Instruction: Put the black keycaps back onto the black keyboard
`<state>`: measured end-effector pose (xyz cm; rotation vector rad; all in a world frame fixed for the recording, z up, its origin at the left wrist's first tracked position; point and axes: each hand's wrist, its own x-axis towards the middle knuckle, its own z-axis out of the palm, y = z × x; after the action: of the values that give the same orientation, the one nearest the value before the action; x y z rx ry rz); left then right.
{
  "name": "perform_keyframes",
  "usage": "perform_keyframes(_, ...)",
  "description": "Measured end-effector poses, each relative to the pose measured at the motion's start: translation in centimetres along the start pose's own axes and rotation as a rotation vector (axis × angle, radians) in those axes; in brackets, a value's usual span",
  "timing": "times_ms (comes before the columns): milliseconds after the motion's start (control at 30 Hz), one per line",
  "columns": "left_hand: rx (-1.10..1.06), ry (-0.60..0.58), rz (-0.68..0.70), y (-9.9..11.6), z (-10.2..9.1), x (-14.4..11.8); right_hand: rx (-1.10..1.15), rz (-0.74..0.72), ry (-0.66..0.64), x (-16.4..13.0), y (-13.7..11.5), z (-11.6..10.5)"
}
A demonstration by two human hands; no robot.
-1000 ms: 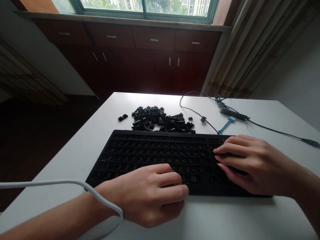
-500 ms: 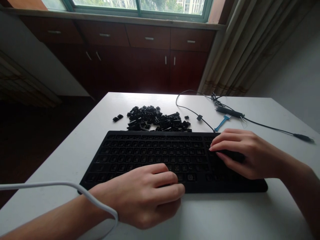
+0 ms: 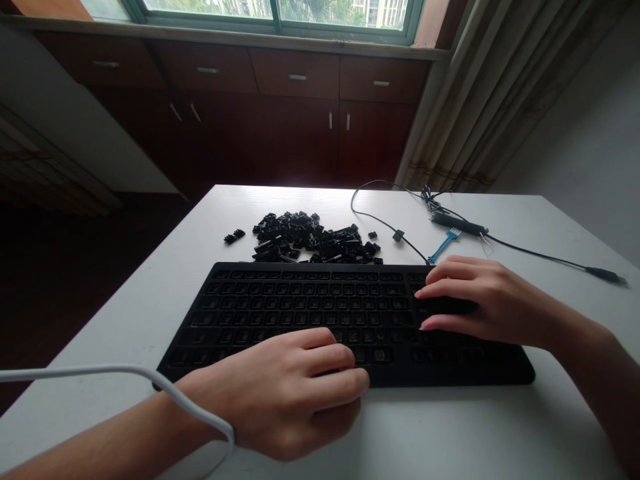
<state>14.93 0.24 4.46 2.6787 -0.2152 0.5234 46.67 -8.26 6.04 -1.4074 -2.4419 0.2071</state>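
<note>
My right grip (image 3: 465, 297) is spread, thumb and forefinger tips apart, over the right part of the black keyboard (image 3: 320, 303). My left grip (image 3: 290, 393) has its fingers curled over the keyboard's front edge; the tips are hidden from me, so I can't tell whether they pinch anything. A white cable (image 3: 125, 368) crosses the left wrist. The keyboard lies flat on the white bench (image 3: 425, 427), long side toward me, with bare key slots across the part I can make out. Just behind it I see a heap of loose keys (image 3: 310, 237), a few strays to either side. Near the keyboard's back right part lies a small blue brush (image 3: 444, 245), beside a thin black cord (image 3: 373, 216). Beyond the bench, I have a dark red cabinet (image 3: 295, 133) under a window (image 3: 345, 15).
</note>
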Motion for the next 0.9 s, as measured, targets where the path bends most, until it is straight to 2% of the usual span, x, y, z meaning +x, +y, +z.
perform_keyframes(233, 0.0, -0.009, -0.001, 0.2, -0.1, 0.0, -0.012, -0.032, 0.009, 0.1, 0.0, 0.1)
perform_keyframes(633, 0.008, 0.009, 0.01, 0.1, -0.1, 0.2, 0.114, 0.1, -0.061, 0.1, 0.0, -0.3)
perform_keyframes(767, 0.022, -0.005, 0.034, 0.1, -0.1, 0.1, -0.099, 0.032, -0.1, -0.1, -1.8, -0.3)
perform_keyframes(900, 0.03, -0.007, 0.044, 0.0, 0.0, 0.1, -0.494, 0.023, -0.01, -0.3, -6.0, 1.0)
